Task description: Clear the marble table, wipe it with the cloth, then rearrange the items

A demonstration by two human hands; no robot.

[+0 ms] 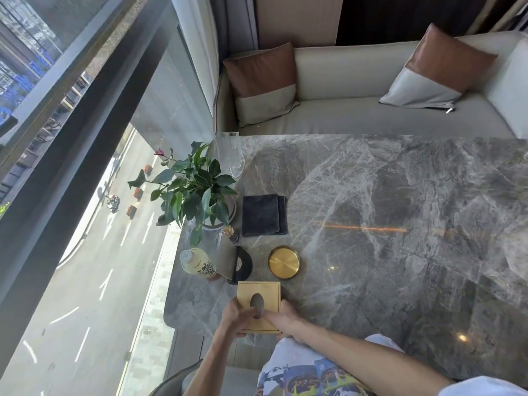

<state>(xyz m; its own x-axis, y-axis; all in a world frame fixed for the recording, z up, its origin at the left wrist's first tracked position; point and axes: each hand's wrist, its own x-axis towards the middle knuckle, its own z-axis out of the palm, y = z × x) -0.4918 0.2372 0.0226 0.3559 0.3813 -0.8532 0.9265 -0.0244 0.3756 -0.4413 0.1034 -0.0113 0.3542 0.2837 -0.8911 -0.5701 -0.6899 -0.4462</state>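
A gold square tissue box (261,292) with an oval slot sits at the near left edge of the grey marble table (400,224). My left hand (235,317) grips its left side and my right hand (285,321) its right side. Behind it lie a round brass tray (284,262), a black stand with a clear sign (243,264), a yellow drink bottle (200,262) and a small toothpick holder (231,233). A folded dark cloth (264,214) lies beside a potted green plant (197,190). A clear glass (230,155) stands at the far left corner.
A large window with a street far below runs along the table's left edge. A pale sofa (371,110) with two brown-and-grey cushions sits beyond the far edge. My patterned shirt shows at the bottom.
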